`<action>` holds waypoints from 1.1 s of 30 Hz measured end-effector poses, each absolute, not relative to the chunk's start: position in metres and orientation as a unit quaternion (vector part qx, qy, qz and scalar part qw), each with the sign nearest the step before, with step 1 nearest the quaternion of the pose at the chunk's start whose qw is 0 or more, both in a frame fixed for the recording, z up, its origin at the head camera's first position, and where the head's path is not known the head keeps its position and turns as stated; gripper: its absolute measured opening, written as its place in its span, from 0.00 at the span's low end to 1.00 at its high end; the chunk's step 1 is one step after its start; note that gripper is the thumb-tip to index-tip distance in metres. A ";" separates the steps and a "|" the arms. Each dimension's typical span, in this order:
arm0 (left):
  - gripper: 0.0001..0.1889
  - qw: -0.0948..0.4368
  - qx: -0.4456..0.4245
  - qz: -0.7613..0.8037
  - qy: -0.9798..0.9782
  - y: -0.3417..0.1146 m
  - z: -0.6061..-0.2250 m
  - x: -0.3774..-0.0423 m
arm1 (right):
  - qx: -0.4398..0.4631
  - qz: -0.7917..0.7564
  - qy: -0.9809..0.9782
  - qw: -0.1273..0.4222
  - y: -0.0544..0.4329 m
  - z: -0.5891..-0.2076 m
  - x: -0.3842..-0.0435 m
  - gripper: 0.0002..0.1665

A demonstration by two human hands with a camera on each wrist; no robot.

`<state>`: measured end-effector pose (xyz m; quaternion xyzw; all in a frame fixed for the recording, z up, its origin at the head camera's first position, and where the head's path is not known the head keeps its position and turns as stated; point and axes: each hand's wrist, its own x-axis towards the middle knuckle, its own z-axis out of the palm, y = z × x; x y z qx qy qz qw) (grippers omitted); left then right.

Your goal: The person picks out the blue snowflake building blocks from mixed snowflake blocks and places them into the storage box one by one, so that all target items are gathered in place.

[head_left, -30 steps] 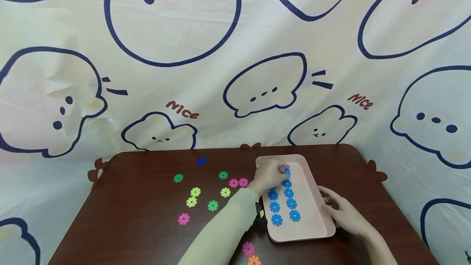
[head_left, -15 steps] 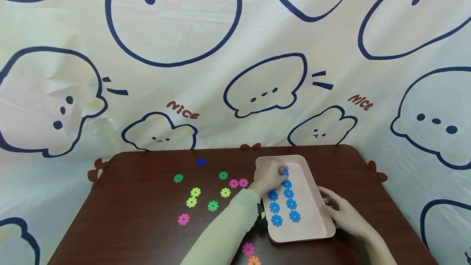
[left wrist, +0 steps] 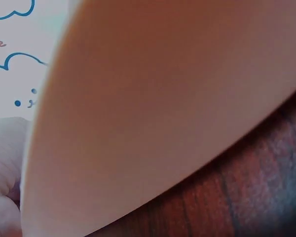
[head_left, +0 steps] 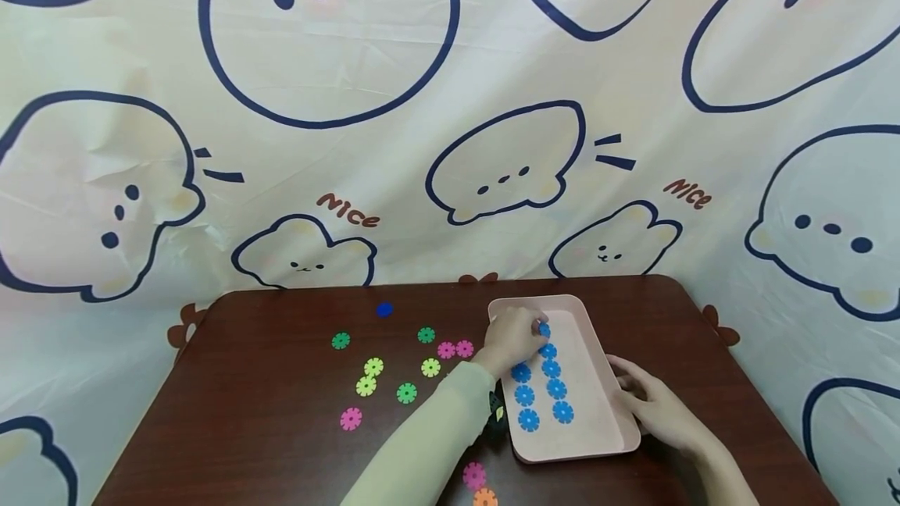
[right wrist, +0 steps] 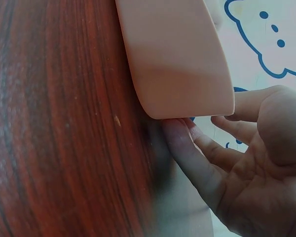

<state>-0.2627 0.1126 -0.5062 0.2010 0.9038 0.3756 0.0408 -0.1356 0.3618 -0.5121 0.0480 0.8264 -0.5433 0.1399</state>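
A pale pink tray [head_left: 591, 420] stands on the table with blue notched discs [head_left: 556, 389] in two columns inside. Over its far left part my left hand [head_left: 512, 338] pinches one blue disc [head_left: 544, 329] at the top of the right column. My wrist covers part of the left column. At the tray's right side my right hand [head_left: 657, 404] holds the edge. The right wrist view shows thumb and fingers [right wrist: 187, 148] of that hand around the tray's rim and lower edge. In the left wrist view the tray wall [left wrist: 153, 98] hides most of the left hand's work.
Left of the tray lie loose discs: pink [head_left: 351, 418], yellow [head_left: 366, 386], green [head_left: 406, 393] and dark blue [head_left: 384, 309]. Another pink disc [head_left: 474, 476] and an orange disc [head_left: 485, 497] lie near the front. A printed curtain [head_left: 394, 178] hangs behind the dark wooden table [head_left: 267, 412].
My left hand has shifted slightly leftward with the blue disc, which sits a little further left than before. The right hand and the tray stay in place.
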 end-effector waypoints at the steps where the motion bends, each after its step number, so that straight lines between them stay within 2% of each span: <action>1: 0.18 0.039 0.203 0.378 0.902 0.112 -0.506 -0.263 | 0.049 -0.542 0.827 0.139 0.362 -0.513 -0.136 0.36; 10: 0.17 0.035 0.204 0.388 0.898 0.105 -0.496 -0.264 | 0.058 -0.532 0.833 0.140 0.365 -0.511 -0.141 0.36; 15: 0.18 0.008 0.219 0.365 0.905 0.093 -0.480 -0.261 | 0.050 -0.526 0.837 0.144 0.367 -0.510 -0.143 0.36; 25: 0.20 -0.063 0.273 0.330 0.902 0.024 -0.438 -0.247 | 0.051 -0.520 0.840 0.146 0.371 -0.511 -0.149 0.36; 33: 0.21 -0.127 0.256 0.285 0.915 -0.039 -0.423 -0.233 | 0.056 -0.502 0.853 0.135 0.377 -0.508 -0.145 0.37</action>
